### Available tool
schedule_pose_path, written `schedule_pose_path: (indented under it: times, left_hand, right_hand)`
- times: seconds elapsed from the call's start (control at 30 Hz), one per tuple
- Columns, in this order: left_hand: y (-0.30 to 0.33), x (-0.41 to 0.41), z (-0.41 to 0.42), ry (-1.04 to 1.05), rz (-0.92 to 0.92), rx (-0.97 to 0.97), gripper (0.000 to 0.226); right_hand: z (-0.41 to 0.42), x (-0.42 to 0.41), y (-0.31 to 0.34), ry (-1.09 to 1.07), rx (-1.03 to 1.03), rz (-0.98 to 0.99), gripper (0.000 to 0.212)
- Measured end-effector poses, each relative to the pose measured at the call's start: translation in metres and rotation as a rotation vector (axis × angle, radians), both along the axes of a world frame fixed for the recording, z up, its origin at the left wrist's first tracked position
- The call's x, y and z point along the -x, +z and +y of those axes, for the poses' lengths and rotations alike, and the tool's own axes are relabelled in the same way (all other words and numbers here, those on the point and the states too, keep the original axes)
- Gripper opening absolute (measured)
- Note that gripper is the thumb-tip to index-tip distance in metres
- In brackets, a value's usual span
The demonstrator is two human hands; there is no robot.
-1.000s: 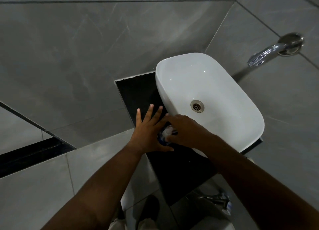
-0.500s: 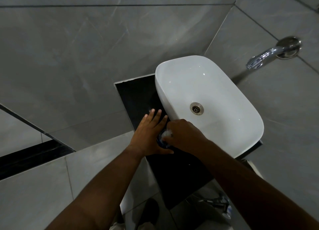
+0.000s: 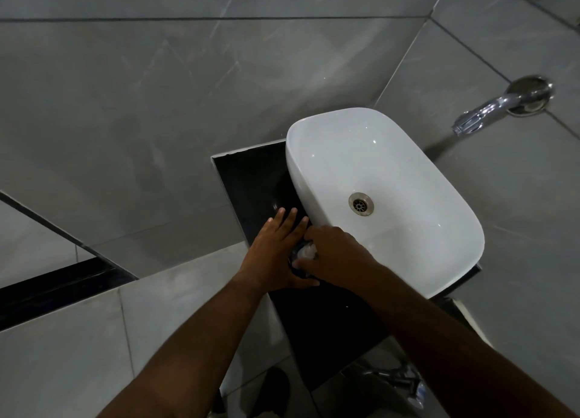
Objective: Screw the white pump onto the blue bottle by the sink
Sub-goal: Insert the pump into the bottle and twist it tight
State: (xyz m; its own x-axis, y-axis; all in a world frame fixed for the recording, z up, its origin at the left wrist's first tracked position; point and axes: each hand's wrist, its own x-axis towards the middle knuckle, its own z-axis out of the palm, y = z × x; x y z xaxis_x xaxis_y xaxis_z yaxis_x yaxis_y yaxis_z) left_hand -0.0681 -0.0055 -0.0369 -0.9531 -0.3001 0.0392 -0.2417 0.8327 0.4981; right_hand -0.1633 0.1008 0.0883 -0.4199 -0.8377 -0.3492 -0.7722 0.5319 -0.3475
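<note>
Left hand [image 3: 276, 254] flat against blue bottle [image 3: 296, 268], fingers [image 3: 287, 221] extended, on dark table [image 3: 251, 179]. Right hand [image 3: 337, 254] fingers clenched round white pump [image 3: 306, 251] atop bottle. White sink [image 3: 386, 194] right; tap [image 3: 499, 106] far right.

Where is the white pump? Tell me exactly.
In the head view, the white pump sits between the left hand and right hand, on the black counter beside the sink.

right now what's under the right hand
A bit of the white pump shows beneath the right hand, with a dark sliver of the bottle below. The rest is covered.
</note>
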Motion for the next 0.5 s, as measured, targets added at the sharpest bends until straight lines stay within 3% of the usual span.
schedule_pose_path:
  times: [0.07, 0.2, 0.27, 0.37, 0.5]
  left_hand:
    - [0.001, -0.001, 0.0, 0.001, 0.013, -0.039, 0.125]
    - [0.001, 0.0, 0.0, -0.007, -0.002, -0.015, 0.126]
    - [-0.001, 0.0, 0.0, -0.007, -0.008, -0.008, 0.126]
    - [-0.004, 0.001, 0.0, -0.005, -0.01, 0.007, 0.126]
    - [-0.003, 0.0, 0.0, 0.0, 0.021, -0.019, 0.125]
  right_hand:
    - [0.001, 0.002, 0.002, 0.068, -0.006, -0.089, 0.047]
    - [-0.002, -0.002, 0.005, 0.088, -0.048, 0.009, 0.026]
    - [-0.003, -0.006, 0.005, 0.058, -0.05, 0.085, 0.024]
    - [-0.005, -0.003, 0.007, 0.02, -0.037, 0.113, 0.035]
    - [-0.006, 0.007, 0.015, 0.076, -0.09, -0.116, 0.06]
